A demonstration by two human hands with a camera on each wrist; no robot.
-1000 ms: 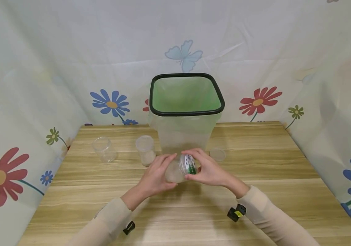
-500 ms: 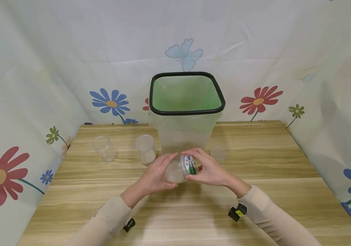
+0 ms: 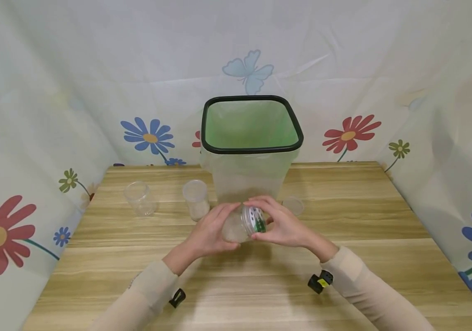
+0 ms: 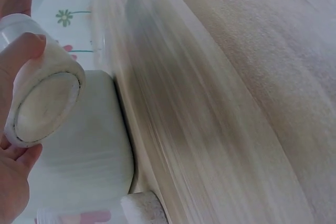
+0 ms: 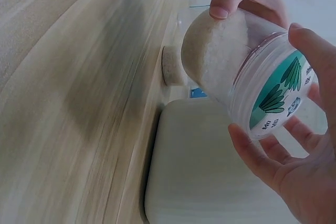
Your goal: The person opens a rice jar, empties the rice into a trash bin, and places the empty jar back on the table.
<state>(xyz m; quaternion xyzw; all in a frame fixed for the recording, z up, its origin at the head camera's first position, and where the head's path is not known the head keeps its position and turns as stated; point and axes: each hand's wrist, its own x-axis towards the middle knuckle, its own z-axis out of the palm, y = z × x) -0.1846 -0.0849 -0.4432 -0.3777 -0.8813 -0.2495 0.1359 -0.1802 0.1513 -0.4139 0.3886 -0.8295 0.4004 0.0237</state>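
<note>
A clear plastic jar (image 3: 234,228) is held tilted on its side above the table, in front of the bin. Pale grains fill part of it, as the right wrist view shows. My left hand (image 3: 209,232) grips the jar's body, thumb below and fingers over the top. On its right end sits a lid (image 5: 278,95) with a green and white leaf label. My right hand (image 3: 283,225) holds this lid round its edge with thumb and fingers. In the left wrist view the round jar bottom (image 4: 47,107) faces the camera.
A tall bin (image 3: 247,177) with a black rim and green lining stands behind the hands. To its left are a clear jar with pale contents (image 3: 196,204) and a clear cup (image 3: 139,198). A flat clear disc (image 3: 293,205) lies right of the bin on the wooden table (image 3: 364,220).
Both hands keep their hold on the jar and lid. The right hand and lid have shifted very slightly to the right.
</note>
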